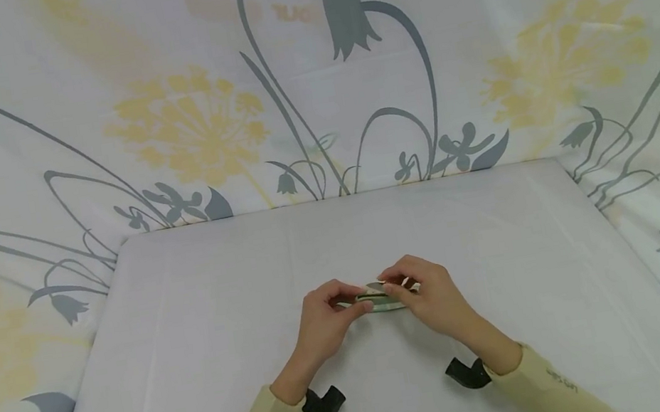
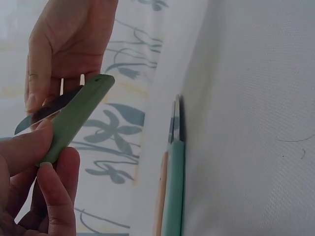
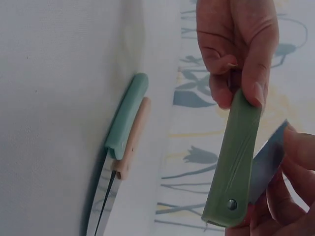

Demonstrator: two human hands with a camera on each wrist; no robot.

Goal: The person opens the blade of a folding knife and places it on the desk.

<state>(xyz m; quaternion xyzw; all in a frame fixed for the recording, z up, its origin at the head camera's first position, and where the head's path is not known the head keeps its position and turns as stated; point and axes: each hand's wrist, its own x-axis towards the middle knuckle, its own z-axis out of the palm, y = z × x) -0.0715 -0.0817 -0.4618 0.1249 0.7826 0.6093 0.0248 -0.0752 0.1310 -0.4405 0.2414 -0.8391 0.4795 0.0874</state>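
Observation:
Both hands meet over the middle of the table around a folding knife with a green handle (image 3: pixel 234 162). My left hand (image 1: pixel 325 322) grips one end of that handle between thumb and fingers. At the other end, near the round rivet, my right hand (image 1: pixel 435 294) pinches the metal blade (image 3: pixel 269 160) by its outer part. The blade stands partly out, at an angle to the handle. Beyond them in the wrist views, a teal-handled knife (image 2: pixel 174 187) and a pinkish-beige-handled knife (image 3: pixel 135 137) lie side by side on the table, blades pointing the same way.
A white cloth covers the table (image 1: pixel 211 275). Around its back and sides hangs a curtain (image 1: pixel 312 93) printed with grey and yellow flowers. A black curved piece (image 1: pixel 324 403) sits at the left wrist, and a similar black piece (image 1: pixel 468 373) at the right.

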